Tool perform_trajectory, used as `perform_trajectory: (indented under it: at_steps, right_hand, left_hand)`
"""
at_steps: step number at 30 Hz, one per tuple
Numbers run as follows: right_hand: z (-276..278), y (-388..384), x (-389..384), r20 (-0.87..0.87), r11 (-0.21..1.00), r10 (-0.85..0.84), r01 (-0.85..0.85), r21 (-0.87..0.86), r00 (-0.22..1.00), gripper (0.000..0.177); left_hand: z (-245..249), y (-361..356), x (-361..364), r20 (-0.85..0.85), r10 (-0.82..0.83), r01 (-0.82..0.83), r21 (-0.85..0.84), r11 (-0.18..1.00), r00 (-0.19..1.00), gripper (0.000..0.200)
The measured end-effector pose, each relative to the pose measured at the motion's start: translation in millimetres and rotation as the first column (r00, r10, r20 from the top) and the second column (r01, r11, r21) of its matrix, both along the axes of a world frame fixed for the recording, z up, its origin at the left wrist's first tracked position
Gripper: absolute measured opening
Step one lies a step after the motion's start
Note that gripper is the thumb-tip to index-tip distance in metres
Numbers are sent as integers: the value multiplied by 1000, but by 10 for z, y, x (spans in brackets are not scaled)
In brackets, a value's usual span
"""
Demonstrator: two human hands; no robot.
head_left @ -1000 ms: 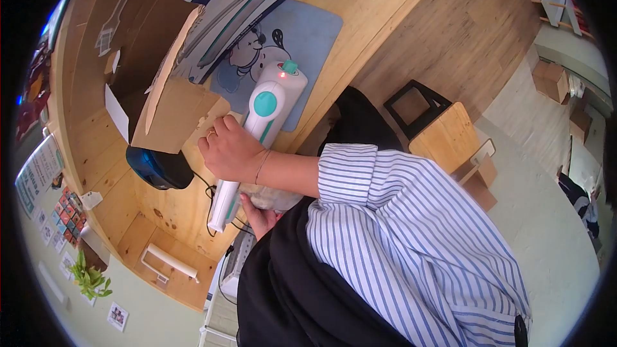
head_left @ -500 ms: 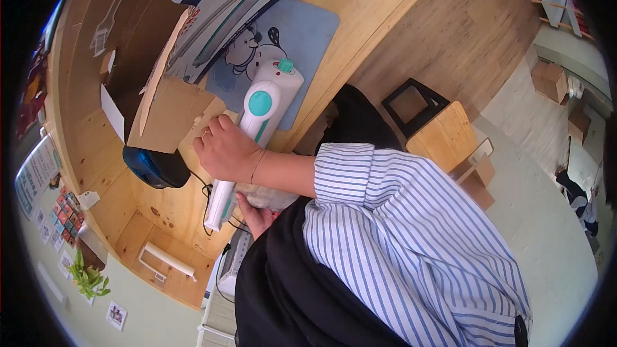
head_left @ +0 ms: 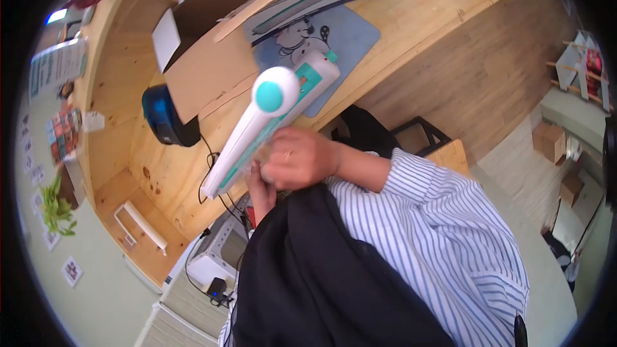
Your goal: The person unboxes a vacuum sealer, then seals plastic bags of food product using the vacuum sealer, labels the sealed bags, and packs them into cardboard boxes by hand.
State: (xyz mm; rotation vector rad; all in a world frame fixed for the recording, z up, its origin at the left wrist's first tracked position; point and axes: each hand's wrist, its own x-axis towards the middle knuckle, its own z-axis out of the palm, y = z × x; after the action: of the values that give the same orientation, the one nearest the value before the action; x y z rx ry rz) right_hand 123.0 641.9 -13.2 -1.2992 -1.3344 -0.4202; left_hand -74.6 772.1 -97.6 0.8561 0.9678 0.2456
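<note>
A long white and teal sealer [head_left: 247,128] lies on the wooden table, its arm with the round teal button raised off the base. Beside its near edge, a crinkled, see-through plastic bag [head_left: 262,154] shows in part. My right hand [head_left: 299,157] is closed on the bag, somewhat blurred, a ring on one finger. Just below and to the left, my left hand [head_left: 260,193] pinches the bag close to the sealer. The rest of the bag is hidden by my hands.
An open cardboard box [head_left: 212,74] stands behind the sealer, near a blue mat [head_left: 350,45] with a cartoon print. A blue-black device [head_left: 168,115] sits to the left. Black cables [head_left: 209,160] run past the sealer's end. A wooden stool [head_left: 450,157] is at the right.
My right hand has left the top of the sealer's arm and come down beside my left hand at the bag. The sealer's arm has risen. The camera view has shifted.
</note>
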Motion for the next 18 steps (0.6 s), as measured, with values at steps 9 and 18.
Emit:
perform_trajectory:
  at_steps: [9, 18]
  right_hand:
    - [-342, -356, -57, -544, 864, -366, 60, -499, 755, 14]
    - [55, -394, -361, -997, 849, -12, -525, -51, 78, 16]
  left_hand:
    - [221, -147, 193, 108, 114, -119, 41, 992, 988, 44]
    - [641, -376, -55, 115, -136, 94, 315, 945, 984, 25]
